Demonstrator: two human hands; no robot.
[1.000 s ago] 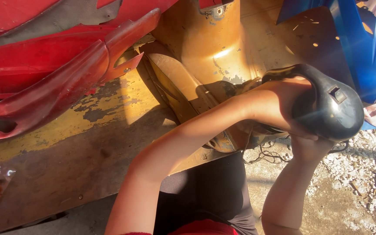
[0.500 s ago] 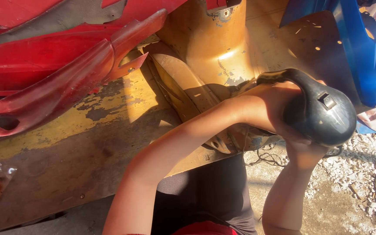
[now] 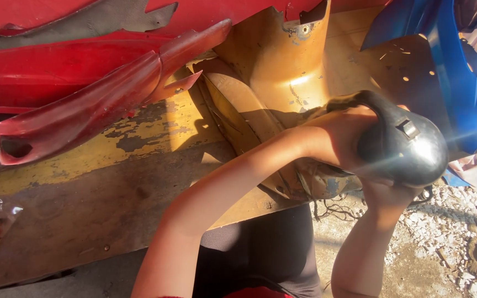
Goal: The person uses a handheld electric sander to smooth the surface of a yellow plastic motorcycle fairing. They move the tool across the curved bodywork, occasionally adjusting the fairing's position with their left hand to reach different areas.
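Head cam, looking down: both hands are on a rounded, glossy dark metal tool housing [image 3: 409, 149] at the right, with a small square switch on top. The left hand [image 3: 340, 138] wraps its curved handle, fingers closed round it; the right hand [image 3: 385, 193] cups it from below, gripping. Just behind sits a dusty, scuffed yellow moulded panel [image 3: 271, 72]. Far left, glossy red fairing pieces [image 3: 78, 116]; far right, shiny blue panel [image 3: 459, 72]. Everything rests on a chipped yellow-painted board [image 3: 84, 187].
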